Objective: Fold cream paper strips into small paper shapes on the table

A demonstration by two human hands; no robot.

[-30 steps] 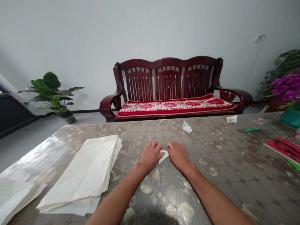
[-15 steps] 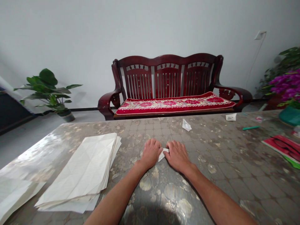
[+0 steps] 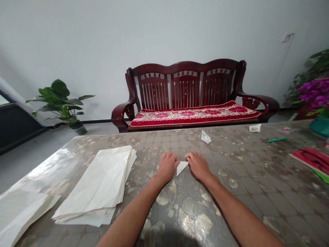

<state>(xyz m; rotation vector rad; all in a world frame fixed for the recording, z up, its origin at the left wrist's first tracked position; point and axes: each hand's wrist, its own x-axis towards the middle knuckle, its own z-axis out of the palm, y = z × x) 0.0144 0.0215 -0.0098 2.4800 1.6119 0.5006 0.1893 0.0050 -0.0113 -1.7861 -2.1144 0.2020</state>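
Note:
A small folded white paper (image 3: 182,167) lies on the patterned table (image 3: 244,178) between my two hands. My left hand (image 3: 168,165) rests on the table with its fingers curled, its fingertips touching the paper's left edge. On the other side, my right hand (image 3: 198,164) has its fingers bent down and presses the paper's upper right corner. Both hands pinch or hold the small piece flat against the tabletop. A thick stack of large white sheets (image 3: 102,183) lies to the left of my left forearm.
Another folded paper piece (image 3: 205,137) and a white scrap (image 3: 255,128) lie farther back. A green pen (image 3: 277,139), a red booklet (image 3: 311,159) and a teal pot with purple flowers (image 3: 318,125) sit at the right. A wooden bench (image 3: 190,99) stands behind.
The hands have drawn slightly apart, showing more of the small paper's pointed shape. The view shifted a little to the left.

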